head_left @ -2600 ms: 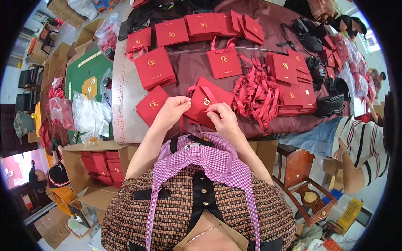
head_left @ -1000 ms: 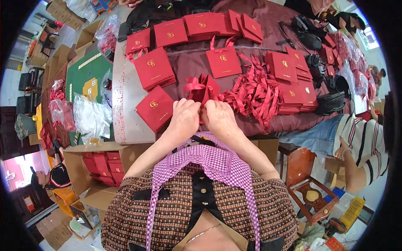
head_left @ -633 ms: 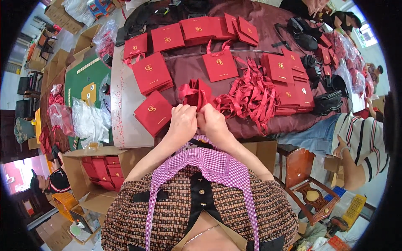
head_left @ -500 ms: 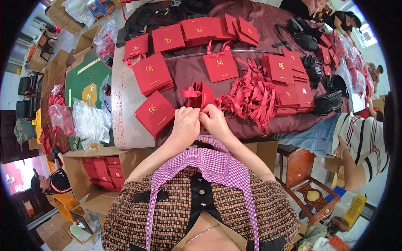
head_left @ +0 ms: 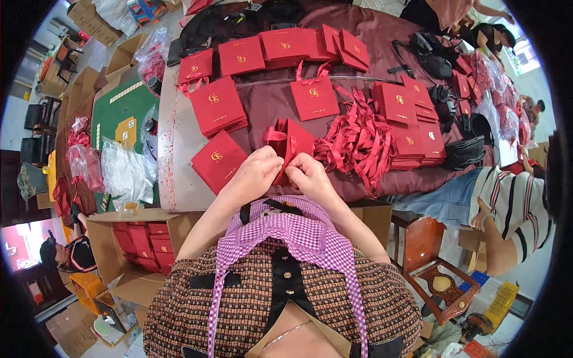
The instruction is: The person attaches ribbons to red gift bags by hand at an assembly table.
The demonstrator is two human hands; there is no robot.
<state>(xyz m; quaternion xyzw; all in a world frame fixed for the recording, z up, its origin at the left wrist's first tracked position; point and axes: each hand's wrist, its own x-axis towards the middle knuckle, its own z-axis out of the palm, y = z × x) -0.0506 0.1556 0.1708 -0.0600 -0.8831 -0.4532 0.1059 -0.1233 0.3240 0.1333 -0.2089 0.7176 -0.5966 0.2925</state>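
Between my hands stands a small red gift bag [head_left: 300, 136], its mouth spread and a loop of red ribbon on its left side. My left hand [head_left: 261, 169] is closed at the bag's near left edge, fingers pinched together. Close beside it, my right hand [head_left: 307, 173] pinches the bag's near edge; the fingertips of both hands partly hide what they grip. A tangled heap of red ribbons [head_left: 358, 140] lies just right of the bag. Left of my hands are flat red bags [head_left: 218, 160], and a finished-looking bag with ribbon handles [head_left: 314, 98] lies beyond.
Stacks of red bags lie at the far side [head_left: 286, 45] and at the right [head_left: 409, 143] of the dark red cloth. Black pouches [head_left: 465, 152] sit at the right edge. A carton [head_left: 128, 238] of red bags stands lower left; a wooden chair [head_left: 439, 268] and a person in stripes [head_left: 507, 203] are at right.
My hands have drawn slightly apart at the bag's near edge. The bag is turned and opened a little more, with more of its right side showing.
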